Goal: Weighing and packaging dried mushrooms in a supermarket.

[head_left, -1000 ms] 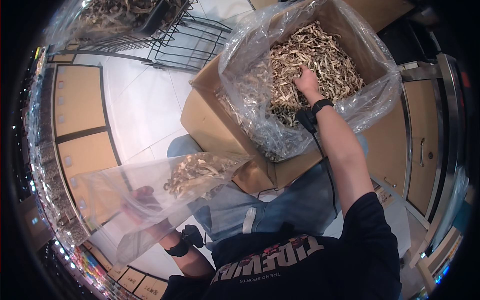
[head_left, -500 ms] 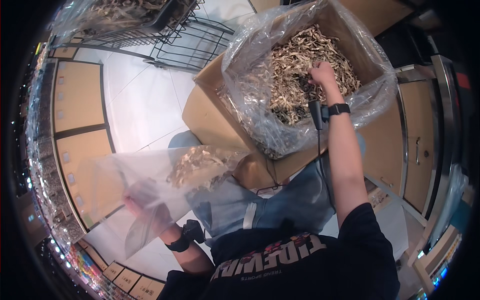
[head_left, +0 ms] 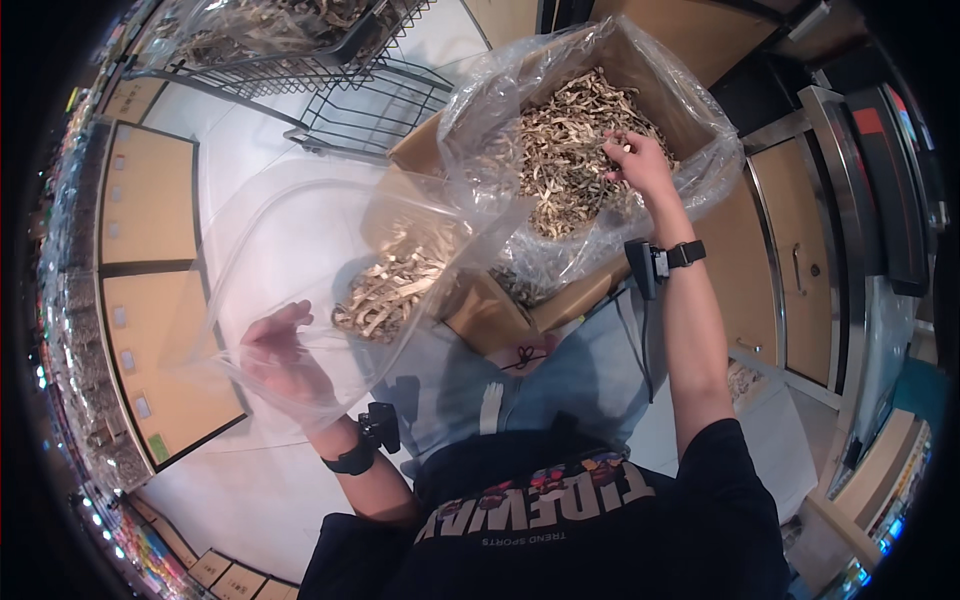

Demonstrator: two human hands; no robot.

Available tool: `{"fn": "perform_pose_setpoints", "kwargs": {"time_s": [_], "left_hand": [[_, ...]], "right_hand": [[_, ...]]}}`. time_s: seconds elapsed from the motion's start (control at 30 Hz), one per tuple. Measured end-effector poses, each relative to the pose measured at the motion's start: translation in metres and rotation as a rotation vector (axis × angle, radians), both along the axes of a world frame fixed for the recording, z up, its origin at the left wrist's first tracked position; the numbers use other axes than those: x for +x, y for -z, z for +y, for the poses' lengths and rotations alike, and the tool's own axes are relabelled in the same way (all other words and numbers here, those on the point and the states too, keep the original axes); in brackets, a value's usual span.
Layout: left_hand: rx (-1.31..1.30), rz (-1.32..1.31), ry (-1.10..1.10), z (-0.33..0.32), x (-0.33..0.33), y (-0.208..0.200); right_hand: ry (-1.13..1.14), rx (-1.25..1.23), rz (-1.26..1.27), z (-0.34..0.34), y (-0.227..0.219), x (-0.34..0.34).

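Note:
A cardboard box [head_left: 483, 322] with a clear plastic liner [head_left: 712, 165] stands before me, holding a heap of brown and pale dried strips [head_left: 570, 130]. Over the right side of this heap is my right hand [head_left: 640, 163], fingers curled in a pinch around a few strips. To the left, a large clear plastic bag [head_left: 385, 190] gapes wide, with a smaller pile of dried strips [head_left: 392, 290] inside it. My left hand [head_left: 288, 360] grips the bag near its mouth, fingers curled and seen through the film. Both wrists wear black straps with small devices.
A black wire cart [head_left: 370, 100] at the upper left carries more bagged dried strips [head_left: 270, 30]. Wooden cabinets [head_left: 150, 195] line the left, and another cabinet [head_left: 795, 260] stands right. My knees [head_left: 590, 375] are against the box. White tiled floor lies between.
My right hand has lifted slightly out of the heap, with its fingers more visible. The bag in my left hand has swung upright and its mouth has opened wider. The view has shifted.

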State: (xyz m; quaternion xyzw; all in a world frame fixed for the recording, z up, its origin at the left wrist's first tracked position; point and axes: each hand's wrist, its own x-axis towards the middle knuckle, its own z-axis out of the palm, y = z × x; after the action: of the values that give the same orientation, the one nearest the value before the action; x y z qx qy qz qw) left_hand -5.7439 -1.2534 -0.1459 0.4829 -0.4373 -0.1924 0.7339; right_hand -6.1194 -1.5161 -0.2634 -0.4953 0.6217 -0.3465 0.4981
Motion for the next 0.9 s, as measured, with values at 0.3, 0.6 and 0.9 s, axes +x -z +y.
{"fn": "perform_pose_setpoints", "kwargs": {"time_s": [0.3, 0.6, 0.9], "left_hand": [[0.307, -0.382, -0.006, -0.003, -0.017, -0.034], [0.270, -0.274, 0.184, -0.026, -0.046, -0.013], [0.344, -0.269, 0.231, -0.034, -0.065, -0.012]], "right_hand": [[-0.113, -0.113, -0.148, 0.054, -0.095, 0.015], [-0.246, -0.383, -0.150, 0.130, -0.187, 0.007], [-0.308, -0.495, -0.091, 0.165, -0.217, 0.002]]}}
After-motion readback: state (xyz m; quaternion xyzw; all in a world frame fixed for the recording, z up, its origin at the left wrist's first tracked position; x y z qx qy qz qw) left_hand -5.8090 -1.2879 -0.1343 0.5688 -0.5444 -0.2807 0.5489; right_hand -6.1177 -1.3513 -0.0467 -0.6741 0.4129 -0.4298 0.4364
